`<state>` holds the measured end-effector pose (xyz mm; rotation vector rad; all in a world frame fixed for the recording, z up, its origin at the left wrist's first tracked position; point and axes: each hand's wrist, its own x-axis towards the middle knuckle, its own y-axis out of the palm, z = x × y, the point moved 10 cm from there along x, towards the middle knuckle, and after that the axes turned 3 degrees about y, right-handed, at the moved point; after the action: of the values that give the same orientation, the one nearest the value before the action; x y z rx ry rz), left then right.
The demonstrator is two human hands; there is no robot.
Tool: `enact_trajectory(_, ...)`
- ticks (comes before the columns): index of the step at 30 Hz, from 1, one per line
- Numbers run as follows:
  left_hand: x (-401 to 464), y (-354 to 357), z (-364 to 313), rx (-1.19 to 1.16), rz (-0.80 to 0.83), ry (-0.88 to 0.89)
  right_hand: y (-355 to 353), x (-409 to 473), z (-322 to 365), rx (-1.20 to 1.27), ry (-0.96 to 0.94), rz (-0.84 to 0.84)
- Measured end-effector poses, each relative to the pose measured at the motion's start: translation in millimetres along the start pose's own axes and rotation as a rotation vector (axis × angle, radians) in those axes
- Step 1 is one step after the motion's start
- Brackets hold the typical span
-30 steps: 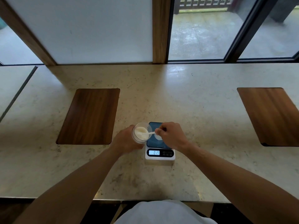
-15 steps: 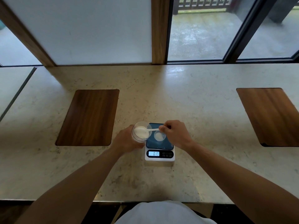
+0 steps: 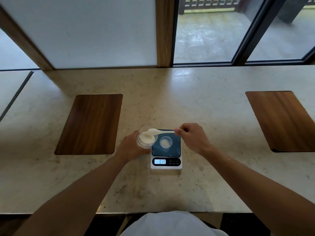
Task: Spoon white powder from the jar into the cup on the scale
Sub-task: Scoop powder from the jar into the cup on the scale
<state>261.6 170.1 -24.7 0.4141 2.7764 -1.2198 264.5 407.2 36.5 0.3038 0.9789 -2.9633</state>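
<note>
— Where's the jar [image 3: 146, 137] right now?

— Just off the scale [image 3: 166, 150] at its nine o'clock side, tilted so the mouth faces the camera, with white powder [image 3: 147, 136] heaped inside. The left hand [image 3: 132, 148] is wrapped around it from below.

— And the spoon [image 3: 159, 131]?

— The right hand [image 3: 191, 137] pinches the end of its handle, fingers curled tight. The bowl end lies over the jar's rim at the twelve o'clock edge; whether it carries powder I can't tell.

— The cup [image 3: 165, 142]?

— It stands upright in the middle of the scale's dark plate, at three o'clock from the jar, with a little powder in the bottom. The spoon's handle crosses just beyond it, at its twelve o'clock.

— Anything else on the counter [image 3: 204, 103]?

— Two dark wooden boards: one [image 3: 90, 124] at nine o'clock from the scale, the other [image 3: 284, 120] well apart at three o'clock. The scale's lit display [image 3: 160, 161] sits at its six o'clock edge and reads something like 0.19.
</note>
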Motion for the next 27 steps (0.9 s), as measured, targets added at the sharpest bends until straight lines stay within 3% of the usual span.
enact_trajectory(13, -9.7, -12.1, 21.4, -0.026, -0.020, -0.102, -11.2, 0.2, -32.7, -0.031, 0.046, -0.026)
enact_trajectory(27, -17.6, -11.6, 22.4, -0.036, -0.011, -0.097, 3.5, -4.6, -62.8, -0.099, 0.130, -0.016)
